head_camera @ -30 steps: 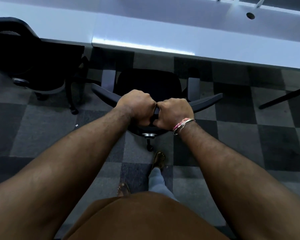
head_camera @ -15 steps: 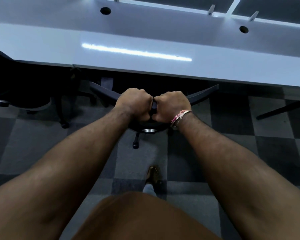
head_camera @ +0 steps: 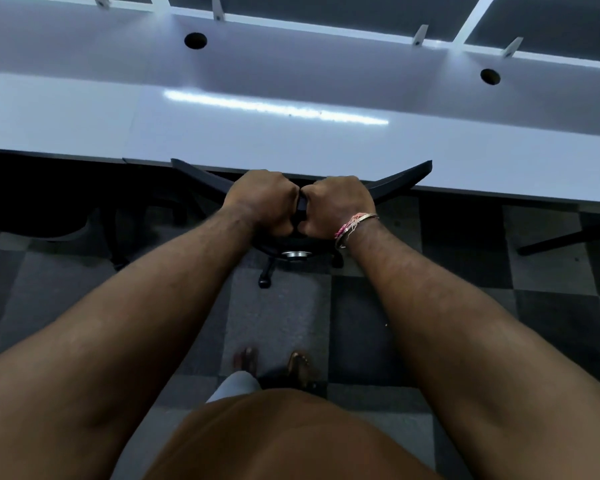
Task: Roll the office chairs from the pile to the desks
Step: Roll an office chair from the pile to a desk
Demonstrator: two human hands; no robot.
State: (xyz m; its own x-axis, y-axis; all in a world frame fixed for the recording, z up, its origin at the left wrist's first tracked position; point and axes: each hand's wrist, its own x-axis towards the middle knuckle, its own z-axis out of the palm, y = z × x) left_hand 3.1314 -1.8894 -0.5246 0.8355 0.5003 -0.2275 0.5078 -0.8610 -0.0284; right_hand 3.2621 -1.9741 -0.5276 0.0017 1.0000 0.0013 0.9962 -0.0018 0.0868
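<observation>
Fists sit side by side on the top rim of the black mesh-backed office chair [head_camera: 395, 180]: the left hand [head_camera: 262, 200] and the right hand [head_camera: 338, 204] each grip it, knuckles nearly touching. The chair's seat is hidden under the long white laminate desk [head_camera: 291, 140], its backrest tips meeting the near desk edge. A second black office chair [head_camera: 32, 199] is tucked under the desk to the left, close beside. Grey checkered carpet tiles [head_camera: 551, 323] spread behind and to the right.

2 office chairs [head_camera: 402, 181] [head_camera: 32, 199], 1 desk [head_camera: 291, 143], 2 cable holes [head_camera: 195, 40] [head_camera: 490, 76], 2 hands [head_camera: 262, 206] [head_camera: 336, 206].
</observation>
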